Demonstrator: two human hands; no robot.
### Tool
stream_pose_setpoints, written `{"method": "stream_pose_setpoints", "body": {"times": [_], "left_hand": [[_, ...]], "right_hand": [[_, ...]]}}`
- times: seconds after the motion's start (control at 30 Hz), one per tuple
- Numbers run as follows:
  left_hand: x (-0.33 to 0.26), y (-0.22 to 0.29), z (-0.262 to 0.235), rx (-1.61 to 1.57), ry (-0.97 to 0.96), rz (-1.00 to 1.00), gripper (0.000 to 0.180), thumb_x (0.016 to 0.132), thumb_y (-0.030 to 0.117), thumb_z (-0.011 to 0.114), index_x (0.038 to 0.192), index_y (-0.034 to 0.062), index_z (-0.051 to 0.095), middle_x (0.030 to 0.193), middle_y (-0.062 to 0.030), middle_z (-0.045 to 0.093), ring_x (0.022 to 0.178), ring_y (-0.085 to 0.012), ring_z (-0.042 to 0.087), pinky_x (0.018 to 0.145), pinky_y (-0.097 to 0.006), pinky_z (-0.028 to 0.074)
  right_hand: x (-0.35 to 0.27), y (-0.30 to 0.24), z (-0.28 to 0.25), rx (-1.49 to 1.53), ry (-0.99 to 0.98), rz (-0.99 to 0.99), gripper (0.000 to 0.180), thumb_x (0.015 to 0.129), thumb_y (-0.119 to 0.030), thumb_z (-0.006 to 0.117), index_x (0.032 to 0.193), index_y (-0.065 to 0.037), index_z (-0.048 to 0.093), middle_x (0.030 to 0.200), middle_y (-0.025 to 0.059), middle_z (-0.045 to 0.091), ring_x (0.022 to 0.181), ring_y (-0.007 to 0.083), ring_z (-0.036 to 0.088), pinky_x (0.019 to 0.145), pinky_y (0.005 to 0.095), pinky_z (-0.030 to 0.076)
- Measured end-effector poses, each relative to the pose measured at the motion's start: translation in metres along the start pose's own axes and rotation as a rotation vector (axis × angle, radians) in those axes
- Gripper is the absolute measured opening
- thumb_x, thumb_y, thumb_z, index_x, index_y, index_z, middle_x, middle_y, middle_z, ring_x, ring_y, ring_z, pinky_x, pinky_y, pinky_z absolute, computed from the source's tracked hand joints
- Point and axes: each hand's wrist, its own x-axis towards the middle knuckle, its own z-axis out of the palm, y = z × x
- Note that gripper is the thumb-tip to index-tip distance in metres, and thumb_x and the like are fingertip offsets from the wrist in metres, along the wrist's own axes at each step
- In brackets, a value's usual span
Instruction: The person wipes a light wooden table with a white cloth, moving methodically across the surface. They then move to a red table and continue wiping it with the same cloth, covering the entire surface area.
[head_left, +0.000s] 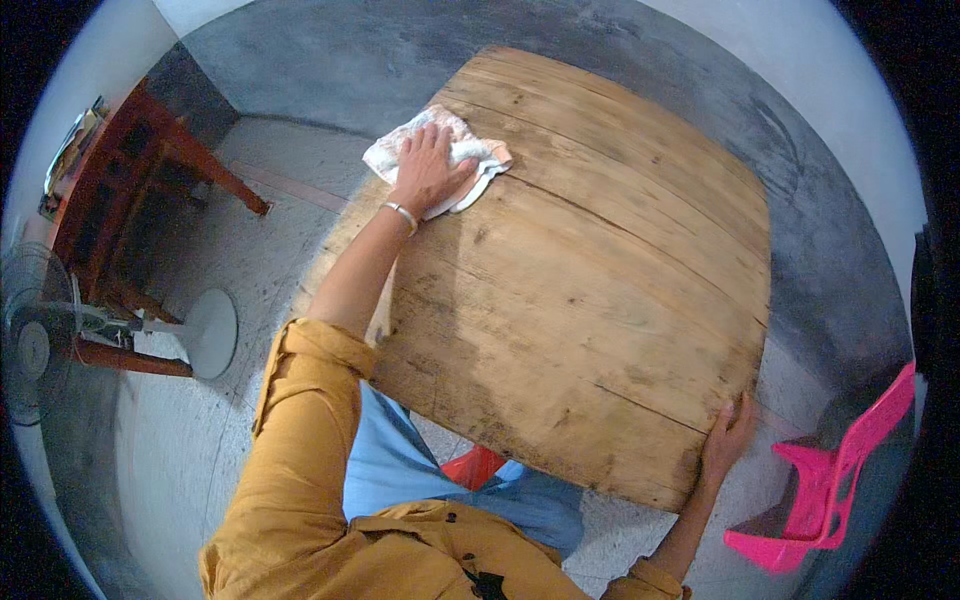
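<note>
Far left there's a standing fan (40, 345) with a round white base, parked on the floor next to a red wooden cabinet (120, 190) against the wall, both well clear of the work. Moving in, the person's mustard-yellow sleeve (300, 440) runs up from the bottom edge, with the bare forearm reaching out over the bench (600, 300), a worn tabletop of wide wooden planks with dark stains and visible seams.

The left hand (428, 172) lies flat and spread on a white cloth (470, 155), palm down, fingers open, not balled around it. Makes sense to me: a flat palm pushes more rag against the wood. The cloth sits bunched at the far left corner of the bench, part of it poking out past the fingertips. A thin bangle is on that wrist.

Over on the near right corner, the right hand (725, 440) is curled over the edge of the bench, fingers on top. Looks like it's steadying the top so it doesn't shift under the pressing.

Far right, a bright pink plastic chair (830, 490) stands on the concrete floor just beside that corner.
</note>
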Motion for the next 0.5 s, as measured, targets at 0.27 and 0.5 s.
{"method": "stream_pose_setpoints", "body": {"times": [0.27,0.5], "left_hand": [[-0.045,0.050,-0.002,-0.144,-0.149,0.316,0.069,0.088,0.053,0.053,0.143,0.0128,0.040,0.150,-0.0156,0.035,0.139,-0.0359,0.029,0.114,-0.052,0.019],[-0.073,0.014,-0.031,0.083,-0.105,0.092,0.061,0.084,0.056,0.055,0.141,0.0330,0.045,0.152,-0.0229,0.024,0.140,-0.0475,0.017,0.106,-0.068,0.011]], "right_hand": [[-0.003,-0.003,-0.002,0.038,0.002,0.036,0.049,0.096,-0.033,0.050,0.134,-0.002,0.047,0.134,0.0277,0.046,0.124,0.0442,0.043,0.106,0.0490,0.032],[-0.005,-0.013,-0.008,0.022,-0.012,0.069,0.050,0.095,-0.033,0.051,0.134,-0.002,0.047,0.133,0.0286,0.046,0.124,0.0440,0.043,0.106,0.0490,0.032]]}}
